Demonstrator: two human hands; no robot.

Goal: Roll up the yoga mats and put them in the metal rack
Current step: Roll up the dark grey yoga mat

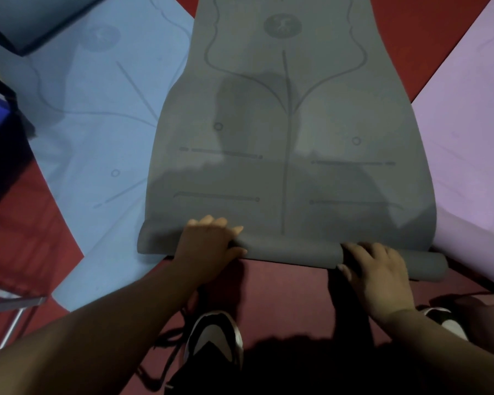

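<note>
The flat grey yoga mat [291, 132], printed with darker alignment lines, lies lengthwise on the red carpeted floor [283, 295] and runs straight away from the person. That lets it be rolled from the near end. That end is already turned over into a thin, tight roll [291, 253] across the mat's full width, so the task looks to be at its very start. The left grip [208, 243] is clenched over the roll left of centre, fingers draped over the top and thumb tucked along the near side. The right grip [378, 269] grasps it right of centre in much the same way. Setting the 2 grips well apart probably spreads the pressure, so the roll advances evenly instead of coning. Even so, its right tip sits a little nearer the person than its left, so that side may need squaring up. The black-and-white shoe [214, 337] stands just behind the roll, placing the person square to the mat. A pale blue yoga mat [97, 143] lies flat to the left, with the grey one overlapping its edge. A lilac yoga mat [468, 132] lies flat to the right, and both are unrolled. A bit of metal frame [15, 306] shows at the lower left, but whether it is the rack cannot be told.
</note>
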